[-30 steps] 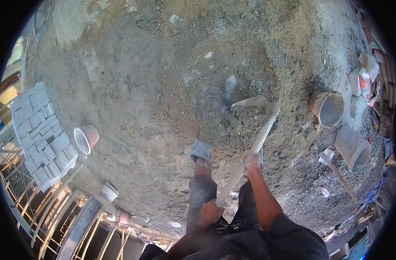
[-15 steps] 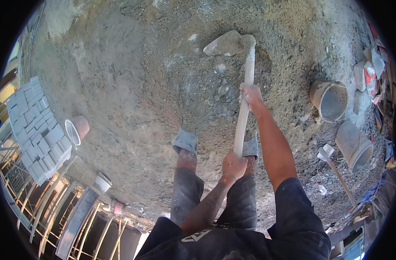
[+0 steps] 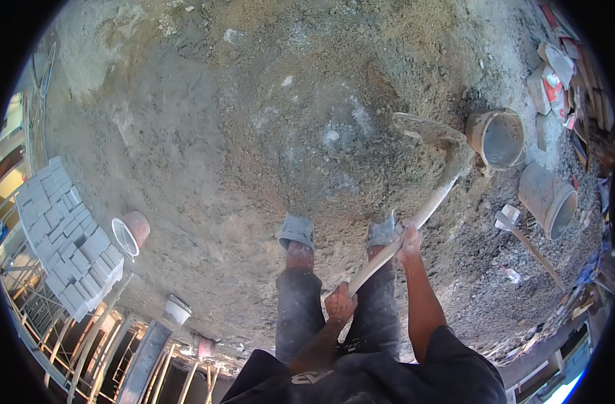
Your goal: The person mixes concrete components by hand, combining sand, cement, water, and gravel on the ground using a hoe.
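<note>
The hoe (image 3: 425, 205) is over the rough ground (image 3: 186, 168), in front of the person, and its handle goes slanting from the person's body toward the right side. Its blade is coated with dirt and is just beside the near bucket (image 3: 501, 139); I cannot tell if they touch. The left hand (image 3: 341, 302) holds the lower end of the handle, with its fingers closed around it. The right hand (image 3: 410, 244) is higher on the same handle, and its fingers are also clamped on the wood.

Two legs in dark trousers (image 3: 299, 303) stand apart below the hoe, with grey boots (image 3: 297, 231) on the ground. The near bucket has its opening visible, and a second bucket (image 3: 548, 200) is close to it, tilted. Near this one there is a tool with a long wooden handle (image 3: 533, 250), lying on the ground. Along the right edge of the ground there are broken pieces and bags (image 3: 556, 87).

Toward the left edge stands a stack of grey blocks (image 3: 68, 236). Beside it is a reddish bucket (image 3: 135, 229) with pale rim, and a smaller pail (image 3: 177, 310) is nearer to the person.
</note>
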